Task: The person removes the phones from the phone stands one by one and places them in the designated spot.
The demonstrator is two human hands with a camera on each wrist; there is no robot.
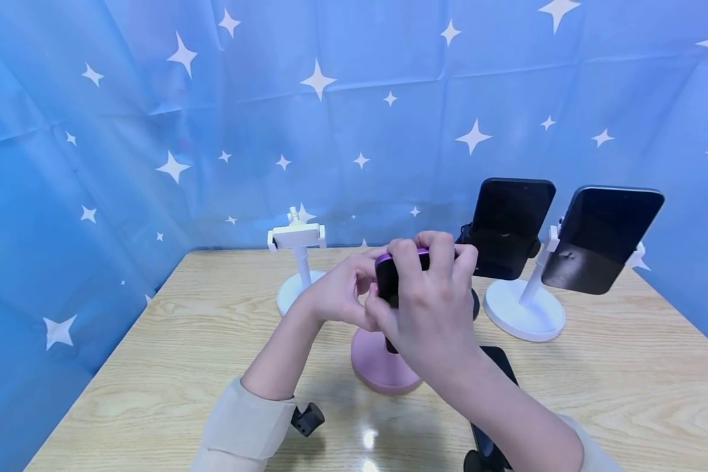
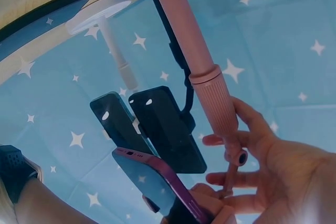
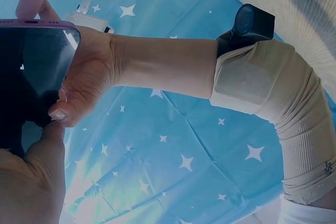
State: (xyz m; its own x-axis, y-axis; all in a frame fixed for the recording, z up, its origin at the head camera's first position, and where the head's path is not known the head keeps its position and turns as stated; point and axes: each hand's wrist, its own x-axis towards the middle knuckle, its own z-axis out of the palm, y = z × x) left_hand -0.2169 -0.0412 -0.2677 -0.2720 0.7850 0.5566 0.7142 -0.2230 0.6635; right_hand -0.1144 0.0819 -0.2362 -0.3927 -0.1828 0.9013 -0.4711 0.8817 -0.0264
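Near the middle of the table, a pink phone stand (image 1: pixel 383 367) stands with its top hidden behind my hands in the head view. My right hand (image 1: pixel 433 308) grips a purple-edged phone (image 1: pixel 388 282), fingers over its upper edge and thumb at its side. My left hand (image 1: pixel 345 292) is on the phone's left. In the left wrist view, its fingers curl round the joint and holder atop the stand's ribbed pink post (image 2: pixel 218 98). The phone's dark screen (image 3: pixel 26 66) shows in the right wrist view. Whether the phone is seated in the holder, I cannot tell.
A white stand (image 1: pixel 302 262) with a bare holder is at the back left. On the right, one black phone (image 1: pixel 510 226) sits in a black stand, another (image 1: pixel 602 239) in a white stand. A dark flat object (image 1: pixel 500 360) lies partly under my right forearm.
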